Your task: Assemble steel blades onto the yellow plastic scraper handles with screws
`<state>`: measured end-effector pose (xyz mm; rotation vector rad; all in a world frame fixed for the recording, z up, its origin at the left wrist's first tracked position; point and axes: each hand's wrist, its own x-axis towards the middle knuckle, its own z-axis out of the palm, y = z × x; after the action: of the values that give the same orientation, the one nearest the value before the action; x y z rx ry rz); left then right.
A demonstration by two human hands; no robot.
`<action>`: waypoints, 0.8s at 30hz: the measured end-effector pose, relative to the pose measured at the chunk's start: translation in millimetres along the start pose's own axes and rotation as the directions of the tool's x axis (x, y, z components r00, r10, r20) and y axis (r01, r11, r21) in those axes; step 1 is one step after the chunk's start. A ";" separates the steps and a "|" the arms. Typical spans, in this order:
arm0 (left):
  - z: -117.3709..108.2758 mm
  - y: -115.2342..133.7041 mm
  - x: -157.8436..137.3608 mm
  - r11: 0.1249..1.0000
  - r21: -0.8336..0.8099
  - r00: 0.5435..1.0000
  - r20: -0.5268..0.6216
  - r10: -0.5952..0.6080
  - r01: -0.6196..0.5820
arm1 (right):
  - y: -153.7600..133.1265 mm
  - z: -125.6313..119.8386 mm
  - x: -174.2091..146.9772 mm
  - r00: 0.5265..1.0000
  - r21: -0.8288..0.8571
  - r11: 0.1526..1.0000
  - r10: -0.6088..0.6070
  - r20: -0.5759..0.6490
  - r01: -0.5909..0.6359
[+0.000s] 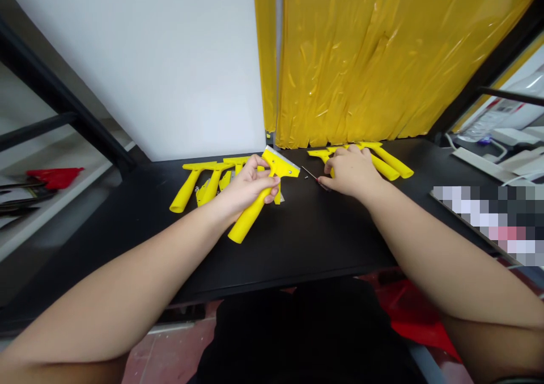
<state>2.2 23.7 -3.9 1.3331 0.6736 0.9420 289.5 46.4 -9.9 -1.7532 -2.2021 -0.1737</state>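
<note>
My left hand (259, 184) is closed around the handle of a yellow scraper (250, 217), its head tilted up with a metal blade along the top edge and a screw in its face. Another yellow piece shows partly behind it. Over the black tabletop, my right hand (352, 171) has its fingers curled down, the thumb on a thin screwdriver (310, 173) with a dark reddish handle; the fingertips are partly hidden. A yellow scraper (319, 153) lies just behind these fingers. Close to the screwdriver's shaft is a tiny metal screw (306, 176).
Several yellow scrapers (187, 191) lie to the left, with small yellow plates among them. More yellow handles (393, 160) rest at the back right. A white panel (170, 61) and a yellow film-wrapped stack (361, 61) stand behind the black table (297, 248).
</note>
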 end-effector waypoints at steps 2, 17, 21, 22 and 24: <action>1.0 0.1 -0.5 0.999 0.016 1.000 -0.001 0.030 -0.030 | -4.0 7.7 -0.4 1.000 -0.010 1.000 -0.005 0.021 0.005; 8.9 4.6 -1.0 0.986 0.088 0.946 -0.281 0.163 -0.143 | -11.0 -26.0 -8.2 0.994 0.597 0.796 -0.052 -0.096 0.100; 6.2 2.5 2.0 0.980 0.102 0.926 -0.323 0.193 -0.169 | -11.7 -20.0 -9.5 0.988 0.663 0.733 -0.132 -0.086 0.156; 5.7 2.0 2.5 0.980 0.107 0.926 -0.325 0.193 -0.167 | -11.9 -18.7 -9.5 0.988 0.667 0.729 -0.130 -0.090 0.156; 5.3 1.4 2.8 0.981 0.113 0.928 -0.320 0.188 -0.160 | -12.4 -17.6 -9.4 0.988 0.663 0.733 -0.115 -0.099 0.152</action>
<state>7.8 23.4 -1.4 1.3387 0.8684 1.3123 282.4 29.6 5.0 -1.1648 -1.9851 0.4898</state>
